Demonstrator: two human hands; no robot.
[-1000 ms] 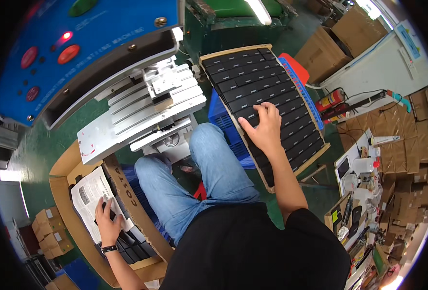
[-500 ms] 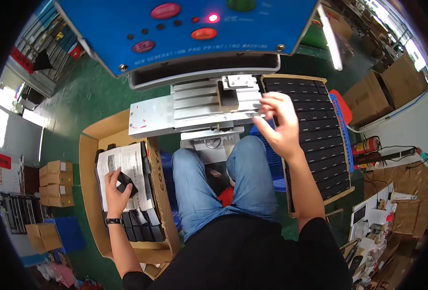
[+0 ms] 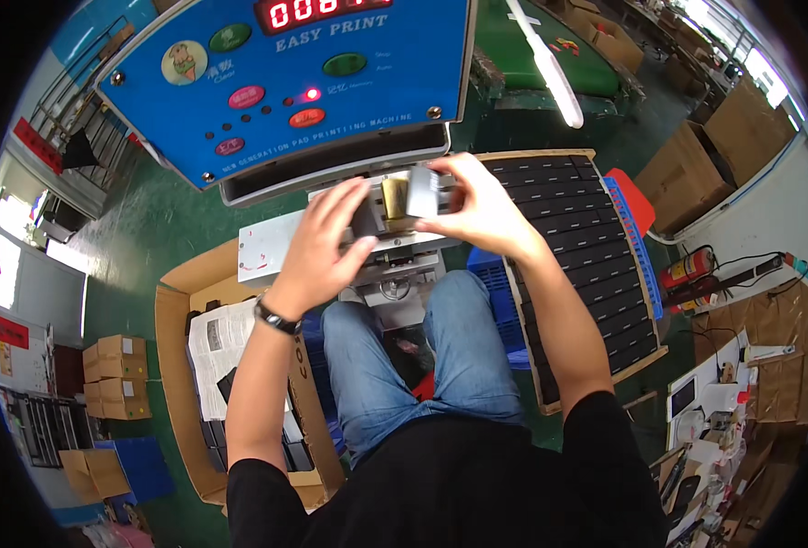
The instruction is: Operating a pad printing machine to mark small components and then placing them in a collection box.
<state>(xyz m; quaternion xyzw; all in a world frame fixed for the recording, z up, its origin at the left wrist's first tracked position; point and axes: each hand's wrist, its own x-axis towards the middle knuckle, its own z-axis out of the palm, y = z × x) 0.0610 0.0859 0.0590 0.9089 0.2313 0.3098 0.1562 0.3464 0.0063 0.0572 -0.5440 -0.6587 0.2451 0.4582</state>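
Standing at the lower left of the frame, an open cardboard carton (image 3: pixel 174 365) contains a printed paper sheet (image 3: pixel 221 342) and a number of dark boxes (image 3: pixel 297 454). The sheet lies over part of the contents, and the left forearm crosses in front of them. At the right of centre, a wooden-framed tray (image 3: pixel 550 152) holds black boxes (image 3: pixel 587 247) in close rows, each row showing small pale marks. A blue crate (image 3: pixel 495 301) is partly visible beneath the tray; its interior is hidden.

The grey block (image 3: pixel 424 192) is located above the frame centre, in front of the blue machine panel (image 3: pixel 167 119). It is box-shaped and straight-edged, with a smooth, lighter face toward the camera; it is held at a tilt. The right hand (image 3: pixel 482 210) is clamped on it, thumb at the near end and fingers at the far end. Just to its left is a brass-coloured fixture (image 3: pixel 395 199), over the metal bed (image 3: pixel 272 245).

The left hand (image 3: pixel 322 247) is positioned left of the fixture, thumb and fingers spread about a dark block (image 3: pixel 365 219). Whether they grip this block cannot be determined. A dark wristband (image 3: pixel 278 317) encircles the left wrist.
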